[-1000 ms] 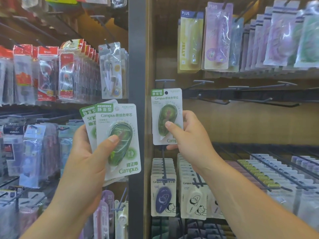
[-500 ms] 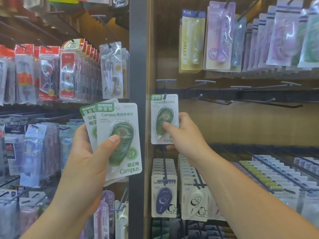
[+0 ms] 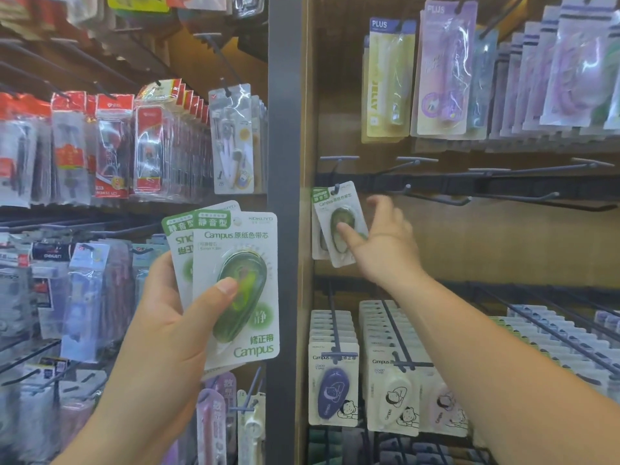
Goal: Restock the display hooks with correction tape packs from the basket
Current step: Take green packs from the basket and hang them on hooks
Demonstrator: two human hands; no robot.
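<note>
The restocking seems to be in its early part. On the leftmost hook (image 3: 336,186) of the black rail (image 3: 503,184) a green hanging pack (image 3: 330,201) of correction tape sits tilted. Behind it I think there is the edge of a second one, but I am not sure. The neighbouring hooks (image 3: 436,198) on this rail carry nothing. The basket is not in sight, so I cannot say how many packs wait there.

The left hand (image 3: 161,330) is raised beside the grey post (image 3: 283,229). It grips the held packs (image 3: 241,260), a small fan of at least two, with the thumb across the front blister and the fingers behind the cards. These are not yet hung.

The right arm is stretched forward and up toward the hook. The right hand (image 3: 385,243) is mostly open: the thumb presses on the blister of the hanging pack, and the other fingers are spread beside the card, blurred, and do not seem to close round it. I judge it is settling the pack or letting it go.
</note>
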